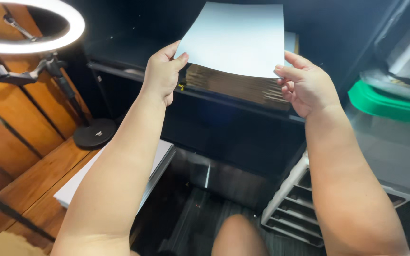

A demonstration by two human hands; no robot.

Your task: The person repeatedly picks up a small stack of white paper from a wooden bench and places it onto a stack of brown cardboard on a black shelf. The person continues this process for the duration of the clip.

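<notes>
Hands up front: left hand [161, 71] pinches the white sheet [236, 38] at its lower left corner, right hand [304, 85] pinches the lower right, sheet held over the cardboard stack [236, 85] sitting on the black shelf [119, 59].

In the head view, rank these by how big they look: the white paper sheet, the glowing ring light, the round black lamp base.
1. White paper sheet, held by both hands
2. Glowing ring light, partly cut off by the frame
3. Round black lamp base
</notes>
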